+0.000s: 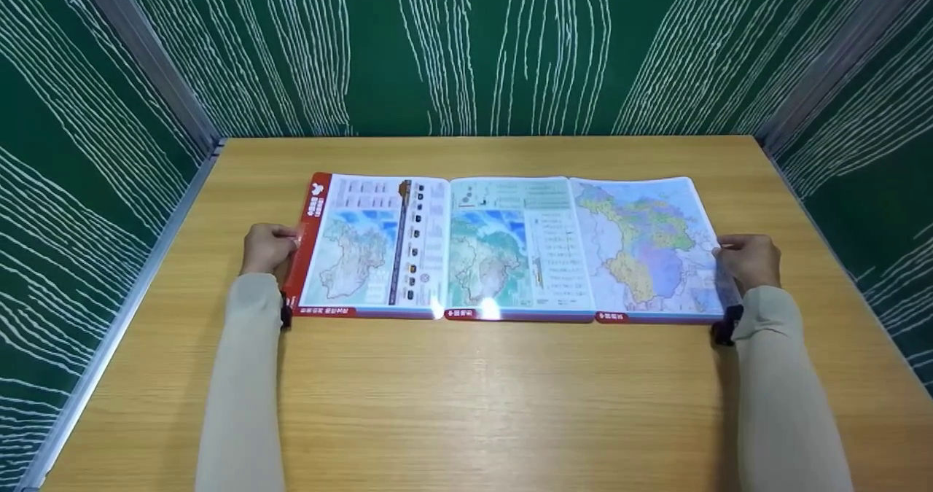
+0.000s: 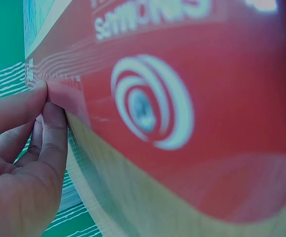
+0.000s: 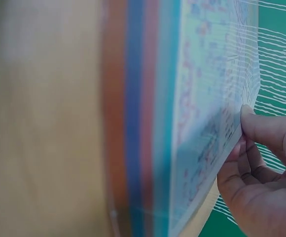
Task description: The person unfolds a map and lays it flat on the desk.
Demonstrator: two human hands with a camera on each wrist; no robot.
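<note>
A glossy fold-out map (image 1: 485,259) lies spread in three panels across the wooden table, with two creases between them. Down its left side runs a red strip (image 1: 305,248), and the right panel (image 1: 641,248) carries a coloured regional map. My left hand (image 1: 266,248) pinches the left edge between thumb and fingers; in the left wrist view the red border (image 2: 148,173) with a white ring logo slants up from the table. At the opposite edge, my right hand (image 1: 751,259) pinches the map the same way. Coloured stripes (image 3: 138,118) show along its border in the right wrist view.
The wooden table (image 1: 496,397) extends in front of the map and behind it. Green panels (image 1: 481,55) with white wavy lines enclose the back and both sides, joined by grey metal posts (image 1: 146,47). Bright glare spots sit on the map's lower edge.
</note>
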